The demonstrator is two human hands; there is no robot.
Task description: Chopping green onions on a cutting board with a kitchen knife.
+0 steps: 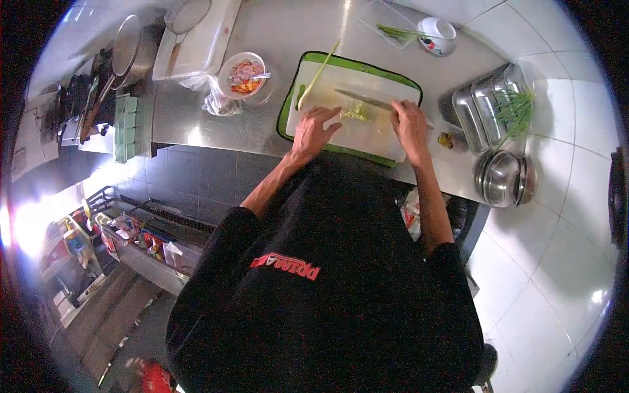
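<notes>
In my right hand [409,128] is a knife [360,98], its blade pointing left across the cutting board. The hand closes around the handle, part of which shows past my fingers. A small heap of chopped pale-green pieces [356,111] lies just below the blade. My left hand [317,130] rests at the left of this heap, thumb and fingers apart, with nothing visible between them. Just beyond that hand, a long pale-green stalk [318,77] lies over the board's far left edge. The white cutting board [386,139] has a green border.
A bowl of chopped red and pink pieces [242,75] stands left, beside a plastic bag [219,100]. Far right are an upturned white bowl [437,36] and green stems [400,31]. Metal trays [472,118] and stacked metal bowls [501,178] line the right wall.
</notes>
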